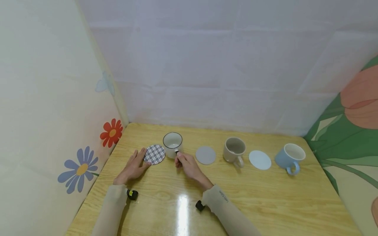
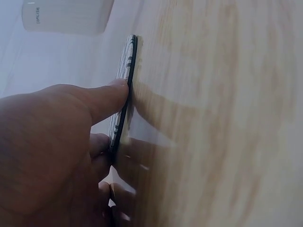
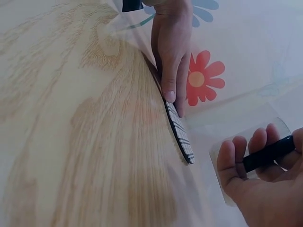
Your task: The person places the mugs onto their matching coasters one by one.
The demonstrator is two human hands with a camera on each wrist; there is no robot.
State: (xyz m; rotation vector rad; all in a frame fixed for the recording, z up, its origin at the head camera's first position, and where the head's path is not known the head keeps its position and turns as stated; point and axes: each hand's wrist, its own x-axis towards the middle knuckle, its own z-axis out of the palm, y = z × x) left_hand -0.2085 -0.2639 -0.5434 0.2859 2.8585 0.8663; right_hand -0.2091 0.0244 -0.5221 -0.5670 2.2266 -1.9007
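A round coaster with a black-and-white plaid pattern [image 1: 155, 154] lies flat on the table. My left hand [image 1: 133, 167] rests at its left side, fingers fairly straight; the thumb [image 2: 106, 99] touches the coaster's near edge. Just right of the coaster is a white mug with a dark rim [image 1: 172, 143]. My right hand [image 1: 189, 165] grips its black handle [image 3: 269, 153], with the fingers curled round it. Whether the mug's base touches the table is hard to tell. In the left wrist view, part of the mug [image 2: 64, 16] shows at the top left.
Farther right stand a grey coaster [image 1: 205, 155], a beige-grey mug [image 1: 231, 151], a pale blue coaster [image 1: 260, 160] and a light blue mug [image 1: 286, 159], roughly in a row. A white cloth wall [image 1: 189, 82] closes the table's back; a flowered sheet [image 1: 71, 98] hangs at left.
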